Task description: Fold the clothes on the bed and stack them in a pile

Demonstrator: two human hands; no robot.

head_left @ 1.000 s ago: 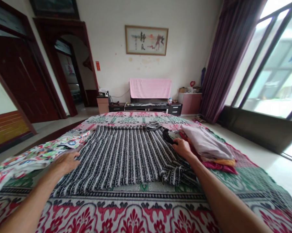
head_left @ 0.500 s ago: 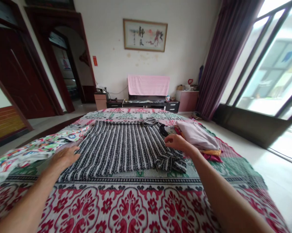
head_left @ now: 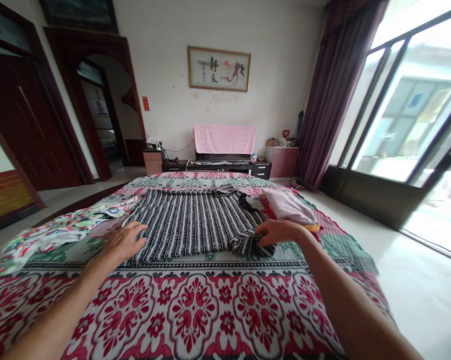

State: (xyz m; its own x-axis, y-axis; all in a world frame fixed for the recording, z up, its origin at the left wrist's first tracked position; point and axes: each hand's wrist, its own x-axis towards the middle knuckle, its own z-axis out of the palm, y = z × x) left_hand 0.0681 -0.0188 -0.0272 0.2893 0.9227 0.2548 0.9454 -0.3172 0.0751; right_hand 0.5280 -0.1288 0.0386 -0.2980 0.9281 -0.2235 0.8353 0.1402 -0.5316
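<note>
A black-and-white striped knit top [head_left: 187, 222] lies spread out on the patterned bed cover, its near right sleeve bunched. My left hand [head_left: 123, 242] is over its left side, fingers apart and thumb out, holding nothing. At the near right corner, my right hand [head_left: 278, 231] has its fingers curled onto the bunched sleeve [head_left: 248, 243], thumb and fingertips closed on the cloth. A black piece of trim [head_left: 245, 201] shows at the top's right edge.
A stack of folded clothes [head_left: 291, 205], pale grey uppermost, lies on the right. To the left is a crumpled white garment with a colourful print [head_left: 60, 230]. The red-and-white floral cover [head_left: 191, 315] lies beneath everything. A low TV cabinet [head_left: 261, 170] stands beyond.
My right hand has come down and nearer onto the sleeve and closed on it. My left hand has shifted right over the top's left side. The view has tilted up slightly.
</note>
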